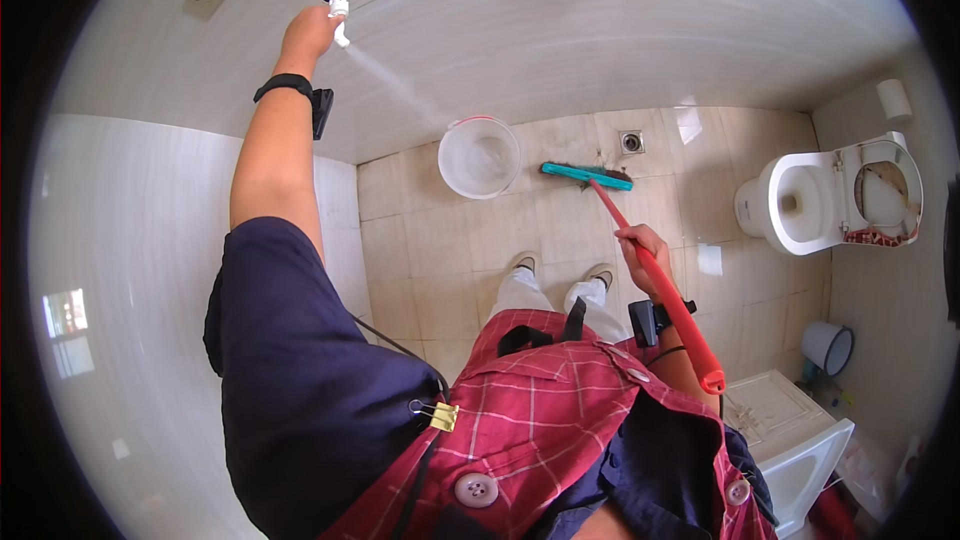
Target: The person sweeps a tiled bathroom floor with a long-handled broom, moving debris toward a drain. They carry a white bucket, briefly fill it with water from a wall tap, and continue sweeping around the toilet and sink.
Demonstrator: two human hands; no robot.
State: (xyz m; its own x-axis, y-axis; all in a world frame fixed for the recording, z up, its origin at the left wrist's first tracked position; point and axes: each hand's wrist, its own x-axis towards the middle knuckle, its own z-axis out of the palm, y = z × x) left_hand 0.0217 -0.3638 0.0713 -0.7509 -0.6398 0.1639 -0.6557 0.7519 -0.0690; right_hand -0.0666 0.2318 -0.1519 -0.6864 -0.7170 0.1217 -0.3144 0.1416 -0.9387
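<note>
In a small tiled bathroom, seen from above:

Spray head: a white spray head (338,8) is up against the pale wall, at the top left of the view, with a stream of water slanting down from it to the right.

Left hand: the left hand (308,32) is raised at full arm's length and closed around the spray head; a black band sits on the wrist.

Broom: a broom with a red handle (655,275) and a teal head (586,175) leans from the person's right side down to the floor; its bristles touch the tiles just beside the floor drain (631,142).

Right hand: the right hand (640,248) is wrapped around the red handle about midway up, also with a black band at the wrist.

Bucket: a white bucket (480,156) stands on the floor by the wall, just left of the broom head and below the water stream.

Feet: two shoes (560,270) stand on the beige tiles, between bucket and hand.

Toilet: a white toilet (800,202) with its lid up is at the right, well apart from the broom head.

Bin: a small bin (828,346) sits in the right corner.
</note>
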